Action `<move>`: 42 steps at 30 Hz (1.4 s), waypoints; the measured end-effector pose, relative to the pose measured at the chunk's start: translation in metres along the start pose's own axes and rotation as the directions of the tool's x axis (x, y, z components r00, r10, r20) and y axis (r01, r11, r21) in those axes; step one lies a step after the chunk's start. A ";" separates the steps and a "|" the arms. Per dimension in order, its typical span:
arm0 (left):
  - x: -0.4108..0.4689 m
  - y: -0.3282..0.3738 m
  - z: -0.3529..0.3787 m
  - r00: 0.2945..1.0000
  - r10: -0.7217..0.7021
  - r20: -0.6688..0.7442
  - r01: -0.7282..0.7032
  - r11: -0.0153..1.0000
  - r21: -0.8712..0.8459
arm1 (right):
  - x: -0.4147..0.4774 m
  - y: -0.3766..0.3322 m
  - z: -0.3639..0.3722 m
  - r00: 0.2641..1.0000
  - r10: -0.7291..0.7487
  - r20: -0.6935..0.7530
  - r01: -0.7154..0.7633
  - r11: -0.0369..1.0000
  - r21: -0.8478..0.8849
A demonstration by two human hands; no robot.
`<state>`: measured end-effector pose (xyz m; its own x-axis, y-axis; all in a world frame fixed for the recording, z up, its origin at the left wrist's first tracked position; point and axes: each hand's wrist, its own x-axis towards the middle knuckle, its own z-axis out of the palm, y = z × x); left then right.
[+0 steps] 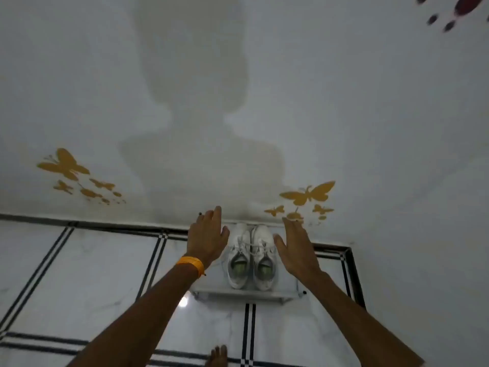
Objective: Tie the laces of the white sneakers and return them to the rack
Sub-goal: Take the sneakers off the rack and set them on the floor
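Observation:
Two white sneakers stand side by side on the top shelf of a low white rack (248, 294), toes toward the wall. The left sneaker (237, 256) and the right sneaker (264, 258) show greenish insoles and loose-looking laces across their tongues. My left hand (207, 235), with an orange wristband, hovers flat just left of the pair, fingers spread, holding nothing. On the other side my right hand (293, 250) is held flat and open, just right of the pair. Whether either hand touches a shoe I cannot tell.
The rack stands against a white wall with yellow butterfly stickers (308, 196) and my shadow on it. The floor (92, 274) is white marble tile with black border lines. My bare toes (217, 356) show at the bottom edge, in front of the rack.

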<state>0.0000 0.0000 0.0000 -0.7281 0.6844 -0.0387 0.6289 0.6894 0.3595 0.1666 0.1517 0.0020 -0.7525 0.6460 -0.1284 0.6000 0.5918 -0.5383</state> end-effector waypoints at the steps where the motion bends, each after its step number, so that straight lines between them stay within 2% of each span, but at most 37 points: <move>1: 0.012 -0.009 0.026 0.998 -0.019 0.061 0.022 0.999 -0.042 | 0.010 0.012 0.022 0.998 0.047 0.029 -0.048 0.999 0.023; 3: 0.027 -0.025 0.072 0.981 -0.054 0.185 0.079 0.988 -0.132 | 0.027 0.038 0.059 0.990 0.131 0.061 -0.134 0.989 0.056; 6: 0.049 -0.054 0.163 0.920 -0.103 0.379 0.167 0.976 -0.140 | 0.060 0.091 0.131 0.949 0.270 0.164 -0.285 0.956 0.070; 7: 0.056 -0.064 0.195 0.908 -0.112 0.404 0.178 0.975 -0.130 | 0.072 0.111 0.154 0.937 0.302 0.175 -0.317 0.947 0.060; 12: 0.074 -0.100 0.314 0.859 -0.217 0.464 0.274 0.960 -0.058 | 0.118 0.189 0.249 0.895 0.398 0.203 -0.402 0.915 -0.026; 17: 0.083 -0.118 0.386 0.882 -0.203 0.425 0.282 0.950 -0.131 | 0.124 0.241 0.306 0.920 0.341 0.192 -0.332 0.940 -0.079; 23: 0.074 -0.118 0.396 0.938 -0.135 0.320 0.218 0.946 -0.238 | 0.115 0.254 0.313 0.971 0.215 0.109 -0.220 0.975 0.034; 27: 0.045 -0.105 0.378 0.958 -0.109 0.264 0.192 0.931 -0.311 | 0.085 0.238 0.300 0.973 0.220 0.068 -0.227 0.966 0.120; 31: 0.000 -0.092 0.352 0.965 -0.108 0.238 0.186 0.923 -0.338 | 0.032 0.225 0.277 0.985 0.174 -0.002 -0.169 0.959 0.227; 33: -0.027 -0.087 0.337 0.969 -0.098 0.226 0.175 0.919 -0.352 | 0.000 0.218 0.266 0.981 0.192 -0.001 -0.185 0.948 0.261; 38: -0.107 -0.086 0.327 0.972 -0.088 0.220 0.170 0.904 -0.392 | -0.083 0.209 0.269 0.980 0.197 -0.024 -0.185 0.947 0.262; 42: -0.184 -0.103 0.348 0.973 -0.063 0.223 0.156 0.890 -0.429 | -0.158 0.218 0.297 0.982 0.186 -0.034 -0.170 0.948 0.268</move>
<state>0.1641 -0.1146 -0.3546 -0.6873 0.6752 -0.2679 0.3290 0.6181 0.7139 0.3358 0.0354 -0.3424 -0.6184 0.7605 -0.1978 0.6242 0.3224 -0.7117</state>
